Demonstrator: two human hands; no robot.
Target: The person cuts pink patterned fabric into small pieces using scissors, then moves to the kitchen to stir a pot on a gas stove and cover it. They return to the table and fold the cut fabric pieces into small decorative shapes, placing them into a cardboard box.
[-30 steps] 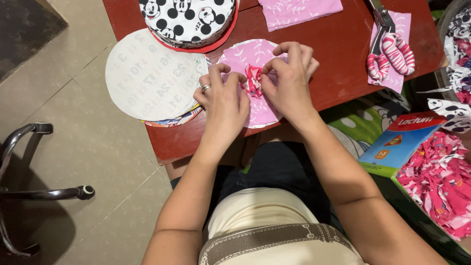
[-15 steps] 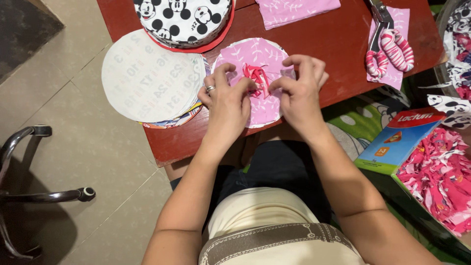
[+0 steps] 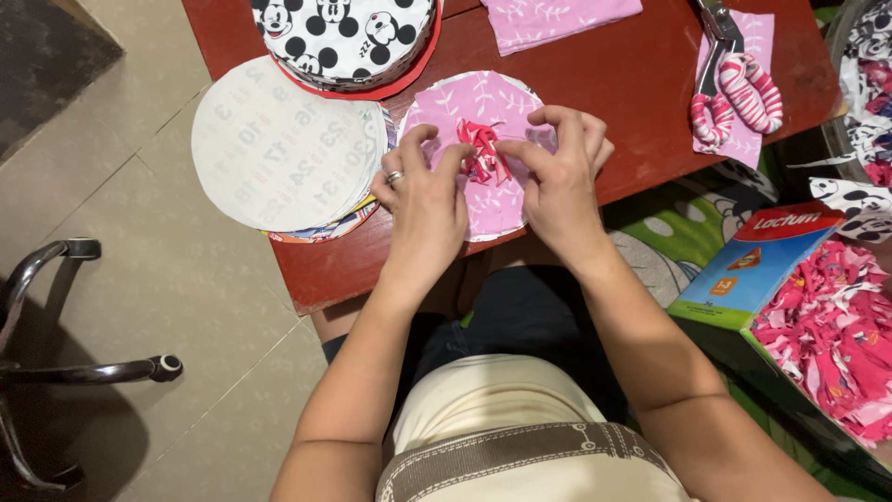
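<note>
The lower part of the pink cloth circle (image 3: 483,102) is covered by the left hand (image 3: 423,200) and right hand (image 3: 557,177). The fingertips are partly hidden behind the fabric scrap (image 3: 483,153), so the grip cannot be told. Above the hands, the spotted round cloth (image 3: 348,37) and folded pink cloth (image 3: 557,19) are cut off by the top edge. Right of the hands, the scissors (image 3: 729,79) lose their blades at that edge.

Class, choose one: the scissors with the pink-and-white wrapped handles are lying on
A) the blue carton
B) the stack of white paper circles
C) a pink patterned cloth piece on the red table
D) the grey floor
C: the scissors rest on a pink patterned cloth piece at the red table's far right, away from both hands.
</note>
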